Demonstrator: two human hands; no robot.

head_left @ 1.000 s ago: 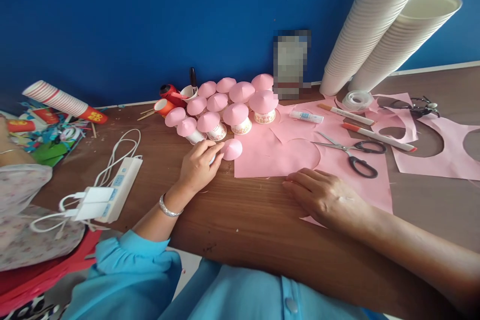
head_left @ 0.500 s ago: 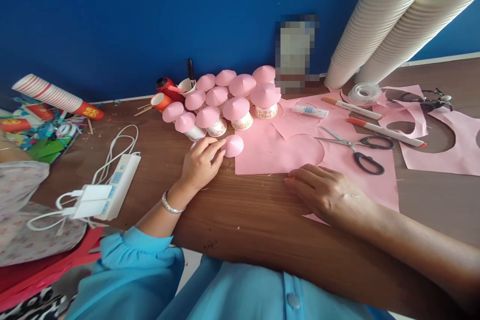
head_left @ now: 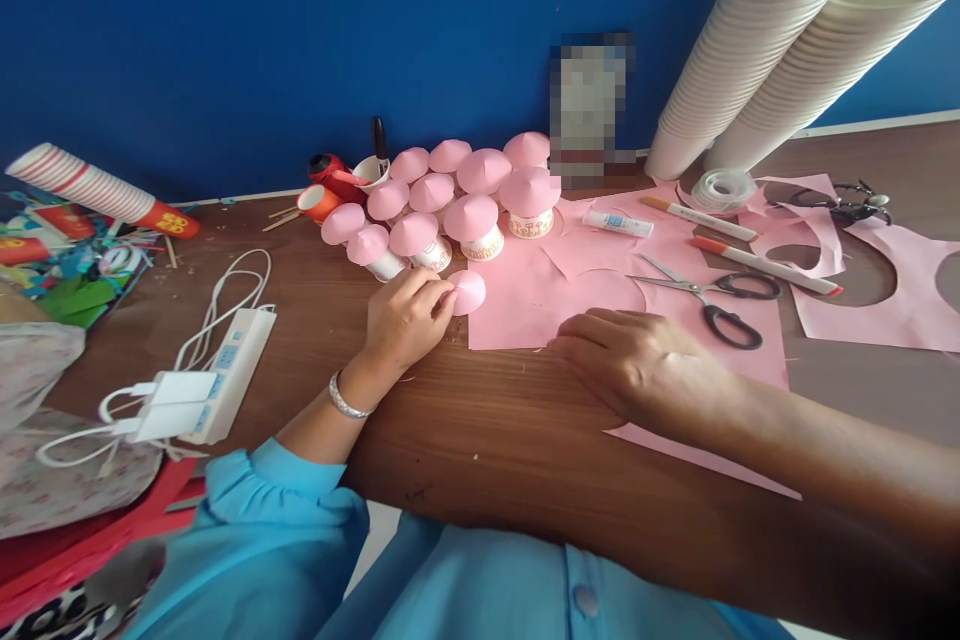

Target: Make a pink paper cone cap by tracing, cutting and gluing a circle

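My left hand (head_left: pixel 409 320), a silver bangle on its wrist, pinches the left side of a small pink paper cone (head_left: pixel 469 292). The cone is low over the table, with its point towards my fingers. Behind it stand several short patterned paper cups (head_left: pixel 531 224), each topped by a pink paper cone (head_left: pixel 529 190). My right hand (head_left: pixel 619 355) is palm down at the front edge of a pink paper sheet (head_left: pixel 517 315), fingers loosely stretched to the left and nothing visible in them. Its fingertips are partly hidden.
Scissors (head_left: pixel 701 290), a glue stick (head_left: pixel 619 223), markers (head_left: pixel 726 265) and a tape roll (head_left: pixel 722 188) lie right, by cut pink scraps (head_left: pixel 862 295). Tall cup stacks (head_left: pixel 720 50) rise behind. A power strip (head_left: pixel 238 370) with cables and a leaning red-white cup stack (head_left: pixel 97 185) are left.
My right hand has shifted slightly left and up, towards the cone. The fingers of my left hand have closed in more tightly at the cone's side. The view has shifted a little.
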